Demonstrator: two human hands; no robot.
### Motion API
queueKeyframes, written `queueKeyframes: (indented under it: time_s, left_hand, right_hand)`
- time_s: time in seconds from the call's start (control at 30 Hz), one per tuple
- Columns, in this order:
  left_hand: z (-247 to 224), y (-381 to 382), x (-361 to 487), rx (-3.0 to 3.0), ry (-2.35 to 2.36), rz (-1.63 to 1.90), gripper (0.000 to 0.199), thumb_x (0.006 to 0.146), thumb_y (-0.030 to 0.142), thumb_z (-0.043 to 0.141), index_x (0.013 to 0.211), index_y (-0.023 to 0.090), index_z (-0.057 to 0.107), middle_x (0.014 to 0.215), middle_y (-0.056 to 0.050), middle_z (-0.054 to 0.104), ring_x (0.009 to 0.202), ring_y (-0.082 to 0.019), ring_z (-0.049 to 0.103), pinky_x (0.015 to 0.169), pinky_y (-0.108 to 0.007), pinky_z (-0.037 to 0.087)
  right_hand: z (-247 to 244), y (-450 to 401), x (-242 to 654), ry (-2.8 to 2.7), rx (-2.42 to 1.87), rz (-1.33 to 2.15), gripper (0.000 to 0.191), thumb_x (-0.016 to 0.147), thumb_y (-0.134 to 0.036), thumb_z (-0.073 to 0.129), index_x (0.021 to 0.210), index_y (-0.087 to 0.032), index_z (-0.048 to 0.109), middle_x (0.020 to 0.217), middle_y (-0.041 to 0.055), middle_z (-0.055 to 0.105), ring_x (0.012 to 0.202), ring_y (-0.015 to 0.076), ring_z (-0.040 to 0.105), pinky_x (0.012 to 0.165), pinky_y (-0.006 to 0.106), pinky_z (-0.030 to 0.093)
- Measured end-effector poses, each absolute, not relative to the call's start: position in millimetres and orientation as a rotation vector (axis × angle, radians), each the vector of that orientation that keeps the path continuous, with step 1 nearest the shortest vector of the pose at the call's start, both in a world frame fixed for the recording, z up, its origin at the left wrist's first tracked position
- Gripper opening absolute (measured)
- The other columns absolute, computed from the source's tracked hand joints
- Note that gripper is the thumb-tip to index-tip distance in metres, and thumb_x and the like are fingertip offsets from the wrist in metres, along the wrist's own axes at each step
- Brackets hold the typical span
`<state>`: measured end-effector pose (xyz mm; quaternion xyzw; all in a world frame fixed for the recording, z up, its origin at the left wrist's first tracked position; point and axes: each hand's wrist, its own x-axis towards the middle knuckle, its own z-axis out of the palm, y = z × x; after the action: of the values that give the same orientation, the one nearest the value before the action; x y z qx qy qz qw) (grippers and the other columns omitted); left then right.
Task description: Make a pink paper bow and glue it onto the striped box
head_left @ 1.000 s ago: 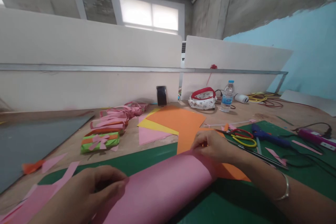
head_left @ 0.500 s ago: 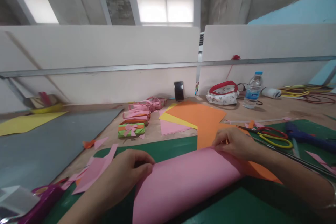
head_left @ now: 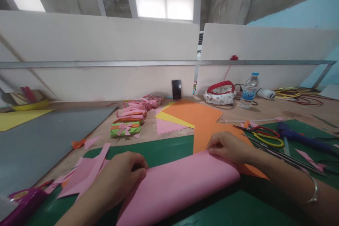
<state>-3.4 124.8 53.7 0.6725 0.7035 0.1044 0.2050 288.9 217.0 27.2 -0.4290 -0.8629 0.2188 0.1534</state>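
Observation:
A large pink sheet (head_left: 180,183) is bent over in a soft curve above the green mat (head_left: 164,153). My left hand (head_left: 122,174) pinches its upper left corner. At the upper right edge, my right hand (head_left: 227,146) grips the paper between thumb and fingers. Orange paper (head_left: 203,132) lies beneath and behind my right hand. Cut pink pieces (head_left: 84,173) lie beside my left forearm.
Scissors (head_left: 267,138) and a blue glue gun (head_left: 304,137) lie at the right. Behind are a green wrapped piece (head_left: 125,129), a phone (head_left: 176,89), a pouch (head_left: 219,93) and a bottle (head_left: 249,91). A purple tool (head_left: 29,203) sits lower left.
The view has shifted a little, so most things appear further left. The pink sheet's curved fold looks flatter and lower, and both hands still hold its upper edge.

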Motion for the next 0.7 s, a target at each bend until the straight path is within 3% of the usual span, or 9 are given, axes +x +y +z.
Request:
queueKeyframes:
  time_s: [0.4, 0.57, 0.7]
  left_hand:
    - [49.8, 125.7, -0.8, 1.906, 1.951, 0.267, 0.02, 0.065, 0.02, 0.045, 0.063, 0.022, 0.065, 0.068, 0.001, 0.068, 0.067, -0.018, 0.061, 0.058, -0.026, 0.037]
    - [49.2, 127.7, 0.5, 1.927, 1.96, 0.261, 0.017, 0.065, 0.018, 0.045, 0.06, 0.022, 0.061, 0.063, 0.001, 0.065, 0.063, -0.017, 0.057, 0.056, -0.026, 0.034]
    - [44.0, 129.5, 0.0, 1.991, 1.907, 0.275, 0.013, 0.066, 0.017, 0.045, 0.059, 0.021, 0.056, 0.062, 0.002, 0.061, 0.062, -0.015, 0.055, 0.056, -0.024, 0.034]
  right_hand:
    - [24.8, 213.2, 284.7, -2.497, -1.261, 0.555, 0.015, 0.071, -0.011, 0.053, 0.069, -0.017, 0.066, 0.073, 0.0025, 0.07, 0.068, 0.0163, 0.061, 0.059, 0.024, 0.041]
    - [26.7, 209.0, 281.6, -2.533, -1.263, 0.484, 0.013, 0.069, -0.008, 0.051, 0.065, -0.017, 0.06, 0.064, -0.0008, 0.061, 0.059, 0.0124, 0.053, 0.053, 0.022, 0.034]
    - [25.3, 209.9, 281.2, -2.587, -1.239, 0.41, 0.018, 0.067, -0.003, 0.048, 0.061, -0.017, 0.058, 0.064, -0.0008, 0.058, 0.062, 0.0125, 0.05, 0.056, 0.022, 0.032]
